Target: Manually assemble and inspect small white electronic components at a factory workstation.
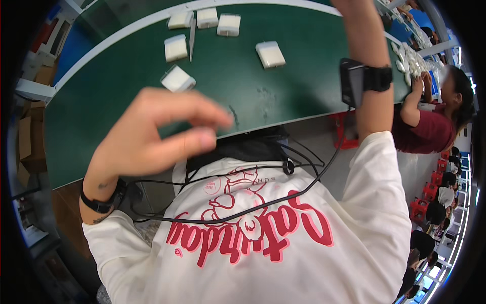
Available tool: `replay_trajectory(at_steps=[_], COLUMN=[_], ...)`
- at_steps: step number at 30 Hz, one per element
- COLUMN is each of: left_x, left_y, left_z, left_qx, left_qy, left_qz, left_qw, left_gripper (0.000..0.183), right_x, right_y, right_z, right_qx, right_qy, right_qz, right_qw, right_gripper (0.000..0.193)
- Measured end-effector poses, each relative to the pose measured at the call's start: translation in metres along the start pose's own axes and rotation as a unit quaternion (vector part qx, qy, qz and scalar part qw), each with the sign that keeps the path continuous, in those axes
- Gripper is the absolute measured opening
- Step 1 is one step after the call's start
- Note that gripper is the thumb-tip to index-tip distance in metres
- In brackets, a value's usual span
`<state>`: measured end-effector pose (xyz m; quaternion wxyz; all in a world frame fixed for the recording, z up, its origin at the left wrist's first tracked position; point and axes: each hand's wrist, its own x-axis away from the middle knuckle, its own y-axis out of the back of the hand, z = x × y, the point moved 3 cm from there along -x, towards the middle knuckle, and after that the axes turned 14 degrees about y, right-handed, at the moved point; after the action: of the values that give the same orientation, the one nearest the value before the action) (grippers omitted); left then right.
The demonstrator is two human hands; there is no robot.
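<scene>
above the green table, the left hand hangs near a white block.

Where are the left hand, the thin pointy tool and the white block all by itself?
Left hand [146,130]: head view, its back.
Thin pointy tool [192,39]: head view, its middle.
White block [271,55]: head view, its upper face.

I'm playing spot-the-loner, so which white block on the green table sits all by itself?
The rightmost white block, off on its own patch of green table. The other five white blocks sit in a loose group to its left.
</scene>
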<state>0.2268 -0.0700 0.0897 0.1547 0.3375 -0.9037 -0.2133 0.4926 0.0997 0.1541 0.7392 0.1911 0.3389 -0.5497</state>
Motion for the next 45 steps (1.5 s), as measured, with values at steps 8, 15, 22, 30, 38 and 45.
replay_trajectory(at_steps=[8,15,22,30,38,45], left_x=[0.095,0.152,0.193,0.189,0.146,0.168], left_y=[-0.059,-0.036,0.018,0.011,0.017,0.043], left_z=[0.016,0.017,0.027,0.014,0.011,0.019], left_qx=[-0.086,-0.157,-0.364,-0.025,-0.226,0.193], left_qy=[0.137,0.248,0.045,0.105,0.078,0.031], left_qz=[0.298,-0.015,-0.647,-0.406,-0.327,-0.276], left_qw=[0.941,0.956,0.668,0.907,0.914,0.941], left_gripper=[0.040,0.023,0.022,0.062,0.022,0.070], right_x=[0.092,0.207,0.313,0.269,0.226,0.314], right_y=[0.012,-0.003,0.012,0.106,0.118,0.026], right_z=[0.129,0.118,0.077,0.093,0.156,0.068], right_qx=[0.282,0.222,0.170,0.322,0.420,0.159], right_qy=[0.055,-0.275,-0.377,-0.253,-0.101,-0.370], right_qz=[0.232,0.452,0.335,0.072,0.078,0.365], right_qw=[0.929,0.819,0.847,0.909,0.899,0.839], right_gripper=[0.030,0.025,0.024,0.025,0.025,0.031])
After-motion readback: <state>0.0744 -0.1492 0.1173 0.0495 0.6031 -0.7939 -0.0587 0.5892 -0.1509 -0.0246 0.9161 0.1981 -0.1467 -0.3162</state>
